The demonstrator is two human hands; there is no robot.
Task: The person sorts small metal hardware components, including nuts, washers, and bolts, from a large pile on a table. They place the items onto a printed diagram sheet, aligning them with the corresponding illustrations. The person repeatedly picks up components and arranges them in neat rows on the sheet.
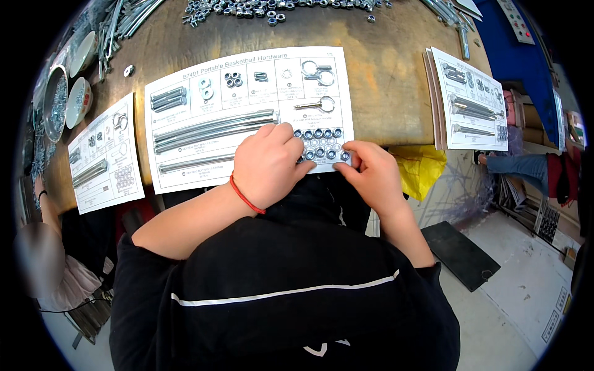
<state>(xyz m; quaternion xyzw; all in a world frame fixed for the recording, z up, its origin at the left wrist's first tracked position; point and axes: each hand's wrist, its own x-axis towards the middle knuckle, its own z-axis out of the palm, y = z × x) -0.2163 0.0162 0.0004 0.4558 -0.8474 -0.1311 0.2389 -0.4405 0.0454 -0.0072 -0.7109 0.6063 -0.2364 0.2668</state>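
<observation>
Wooden desk carries a white hardware card, its long axis running left to right, at the near edge. Left hand rests curled on it; right hand pinches a blue-capped nut at the card's near right corner. Long bolts lie left-right.

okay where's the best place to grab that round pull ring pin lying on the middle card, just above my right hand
Probably by its ring. The ring pin lies flat on the hardware card, loop to the right and thin shank pointing left. The loop stands clear of the nuts below, so come from above with the right hand and pinch across the ring; the shank looks too thin for a sure hold.
</observation>
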